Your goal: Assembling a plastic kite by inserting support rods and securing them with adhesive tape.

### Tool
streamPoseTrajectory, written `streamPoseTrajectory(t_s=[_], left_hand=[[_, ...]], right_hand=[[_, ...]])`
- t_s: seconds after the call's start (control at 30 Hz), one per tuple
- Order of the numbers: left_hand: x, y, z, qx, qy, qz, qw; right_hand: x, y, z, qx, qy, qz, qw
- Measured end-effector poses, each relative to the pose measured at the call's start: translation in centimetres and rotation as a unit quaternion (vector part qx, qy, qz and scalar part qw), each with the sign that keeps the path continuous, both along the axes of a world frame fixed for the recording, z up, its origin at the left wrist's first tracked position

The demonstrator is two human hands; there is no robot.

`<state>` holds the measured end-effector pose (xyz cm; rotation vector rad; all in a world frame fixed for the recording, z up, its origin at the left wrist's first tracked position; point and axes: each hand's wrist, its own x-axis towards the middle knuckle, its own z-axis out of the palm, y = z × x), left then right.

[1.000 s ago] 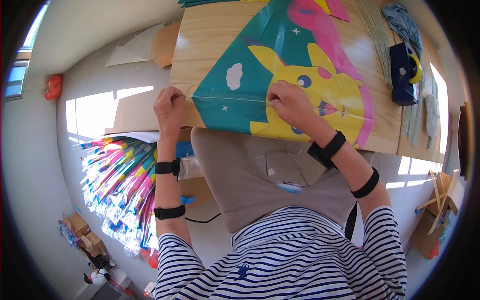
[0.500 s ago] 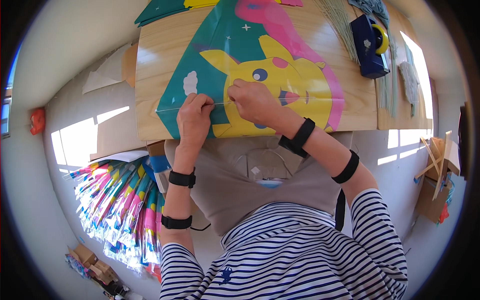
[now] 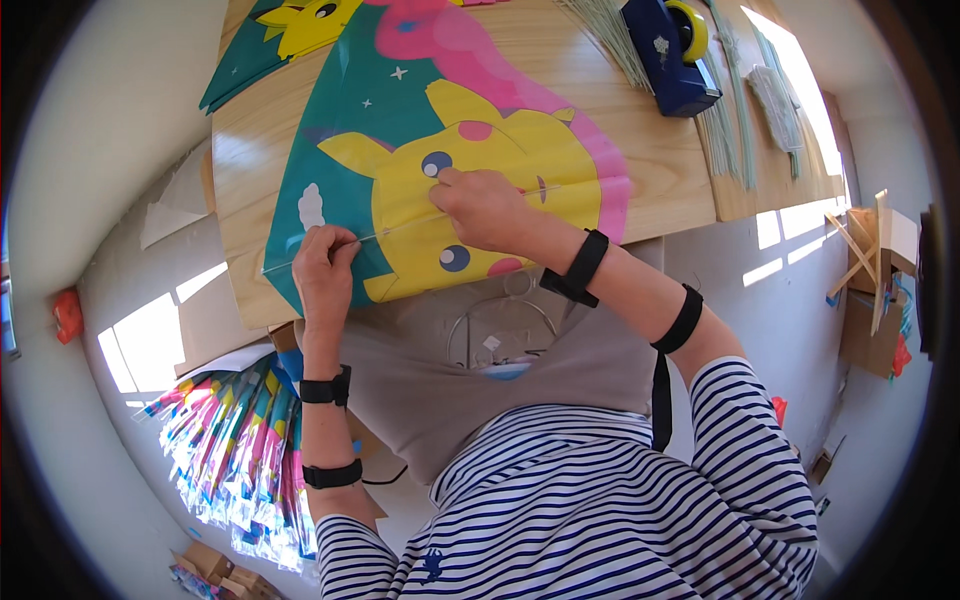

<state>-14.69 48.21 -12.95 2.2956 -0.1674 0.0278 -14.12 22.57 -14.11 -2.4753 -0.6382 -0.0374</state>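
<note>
A glossy plastic kite-like sheet (image 3: 335, 110) in green, pink and yellow, printed with a large cartoon animal, lies on the wooden table. Across it runs a thin pale rod (image 3: 277, 267). My left hand (image 3: 325, 275) is closed, thumb and finger pinching the rod near the sheet's left corner. Closed as well, my right hand (image 3: 490, 210) rests over the rod at the middle of the printed face. Its fingertips are curled together, and what they hold is hidden.
A dark blue tape dispenser (image 3: 680, 75) with yellow tape stands at the back right, beside bundles of thin pale rods (image 3: 605, 35). More printed sheets (image 3: 245, 70) lie at the back left. Several plastic-wrapped colourful packs (image 3: 240, 440) are piled below the table (image 3: 665, 190) on the left.
My right hand has slid rightward along the rod, away from my left hand. My left hand keeps its place on the sheet. The whole view has shifted and turned somewhat.
</note>
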Motion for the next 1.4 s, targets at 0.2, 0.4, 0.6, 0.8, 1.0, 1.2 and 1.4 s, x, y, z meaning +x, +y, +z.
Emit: streamPoseTrajectory(t_s=[0.2, 0.4, 0.6, 0.8, 1.0, 1.2, 1.4], left_hand=[[0.1, 0.1, -0.3, -0.020, -0.001, -0.002, 1.000], [0.3, 0.2, -0.4, -0.002, -0.001, -0.010, 1.000], [0.3, 0.3, -0.4, 0.001, 0.007, -0.005, 1.000], [0.5, 0.1, -0.4, 0.029, 0.006, -0.010, 1.000], [0.4, 0.9, -0.4, 0.043, -0.004, -0.001, 0.999], [-1.1, -1.6, 2.2, -0.019, -0.039, 0.025, 0.999], [-3.3, -4.3, 3.7, -0.026, -0.020, -0.022, 0.999]], right_hand=[[-0.5, -3.7, 0.3, -0.018, 0.019, -0.015, 1.000], [-1.3, -8.0, 0.3, -0.006, 0.026, -0.044, 0.999], [-2.0, -11.8, 0.5, 0.030, 0.053, -0.078, 0.995], [-2.3, -14.0, 1.2, -0.023, 0.056, -0.148, 0.987], [-1.8, -21.4, 4.7, 0.130, -0.099, -0.428, 0.889], [-0.7, -30.0, 7.0, 0.356, -0.008, -0.586, 0.728], [0.9, -30.5, 8.3, 0.412, 0.117, -0.542, 0.723]])
